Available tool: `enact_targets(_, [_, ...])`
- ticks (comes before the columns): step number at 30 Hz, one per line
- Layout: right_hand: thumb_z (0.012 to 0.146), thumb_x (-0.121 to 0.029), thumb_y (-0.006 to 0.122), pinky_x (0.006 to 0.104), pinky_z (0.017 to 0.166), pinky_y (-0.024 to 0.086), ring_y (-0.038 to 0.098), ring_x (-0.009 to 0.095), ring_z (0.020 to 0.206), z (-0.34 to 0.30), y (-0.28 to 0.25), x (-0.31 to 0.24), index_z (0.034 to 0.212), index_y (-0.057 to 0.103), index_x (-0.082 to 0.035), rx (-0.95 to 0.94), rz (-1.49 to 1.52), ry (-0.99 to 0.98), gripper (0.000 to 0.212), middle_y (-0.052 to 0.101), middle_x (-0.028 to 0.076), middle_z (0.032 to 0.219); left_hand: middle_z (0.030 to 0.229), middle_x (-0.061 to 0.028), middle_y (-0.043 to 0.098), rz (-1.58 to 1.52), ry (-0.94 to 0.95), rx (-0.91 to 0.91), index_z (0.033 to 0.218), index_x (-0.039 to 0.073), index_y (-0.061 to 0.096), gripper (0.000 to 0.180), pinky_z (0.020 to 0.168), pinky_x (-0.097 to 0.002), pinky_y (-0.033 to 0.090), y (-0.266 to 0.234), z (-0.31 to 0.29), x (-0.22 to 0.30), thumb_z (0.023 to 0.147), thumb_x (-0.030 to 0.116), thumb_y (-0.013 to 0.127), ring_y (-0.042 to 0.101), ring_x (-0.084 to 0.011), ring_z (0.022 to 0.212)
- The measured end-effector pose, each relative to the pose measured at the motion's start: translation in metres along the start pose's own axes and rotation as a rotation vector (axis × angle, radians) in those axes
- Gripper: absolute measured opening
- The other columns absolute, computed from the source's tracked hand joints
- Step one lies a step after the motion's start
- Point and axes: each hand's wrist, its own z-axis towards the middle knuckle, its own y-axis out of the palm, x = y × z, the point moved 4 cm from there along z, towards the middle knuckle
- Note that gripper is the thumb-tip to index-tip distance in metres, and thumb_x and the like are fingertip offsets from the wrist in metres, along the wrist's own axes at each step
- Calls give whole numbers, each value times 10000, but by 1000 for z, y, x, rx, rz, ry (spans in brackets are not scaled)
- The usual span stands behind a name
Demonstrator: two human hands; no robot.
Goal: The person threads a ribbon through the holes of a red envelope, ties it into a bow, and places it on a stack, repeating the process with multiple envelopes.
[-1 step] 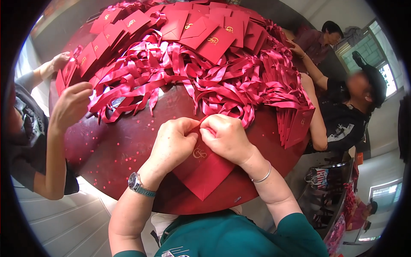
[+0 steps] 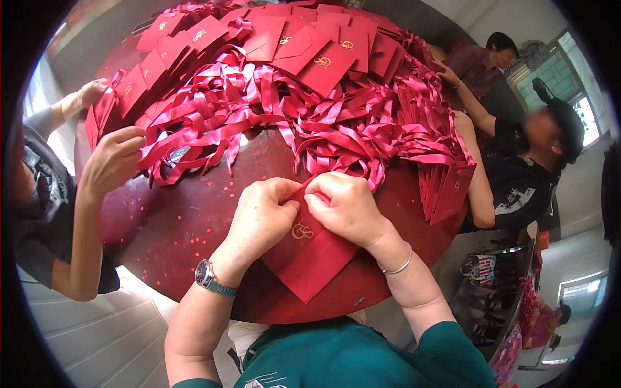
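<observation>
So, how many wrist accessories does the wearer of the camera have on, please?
2: a watch on the wrist of the left hand, and a silver-coloured bangle on that of the right hand. Both wrists show plainly; none seems hidden.

Room over the left tabletop (image 2: 168, 220) — heaped ribbons (image 2: 349, 139) block beyond.

Gold emblem (image 2: 301, 230) on red packet (image 2: 308, 275), no readable words
</observation>
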Motion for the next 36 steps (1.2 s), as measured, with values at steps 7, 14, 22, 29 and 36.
enact_targets(7, [884, -60, 669, 222, 676, 466, 584, 60, 757, -2, -19, 13, 923, 681, 24, -190, 555, 332, 93, 662, 9, 810, 943, -213, 717, -20, -86, 2, 1054, -43, 689, 262, 824, -358, 549, -5, 3, -3, 814, 25, 611, 714, -294, 899])
enact_targets(14, [918, -83, 643, 221, 711, 484, 585, 66, 769, -4, -11, 25, 997, 663, 20, -179, 739, 454, 131, 658, 15, 851, 971, -212, 717, -23, -67, -1, 1079, -45, 678, 273, 831, -353, 545, -4, 3, -3, 828, 24, 597, 713, -279, 926])
enact_targets(22, [926, -106, 626, 230, 707, 499, 609, 80, 762, -4, -12, 28, 974, 662, -2, -139, 797, 485, 120, 668, 27, 852, 998, -169, 722, -37, -114, -49, 1104, -68, 660, 286, 835, -314, 536, -3, 3, -2, 830, -12, 601, 695, -207, 923])
enact_targets(29, [934, -122, 618, 211, 656, 486, 605, 74, 718, -5, -11, 33, 960, 663, -22, -71, 883, 533, 113, 663, 24, 818, 994, -171, 721, -33, -82, -37, 1104, -70, 657, 281, 837, -316, 534, -3, 2, -1, 836, -9, 599, 694, -205, 920])
enact_targets(36, [966, -175, 580, 205, 590, 453, 545, 64, 623, -4, -10, 38, 874, 631, -48, -49, 974, 585, 166, 635, 17, 754, 951, -223, 709, -14, -32, -21, 1072, -51, 671, 280, 818, -361, 545, -3, 2, -3, 813, 36, 607, 708, -306, 899])
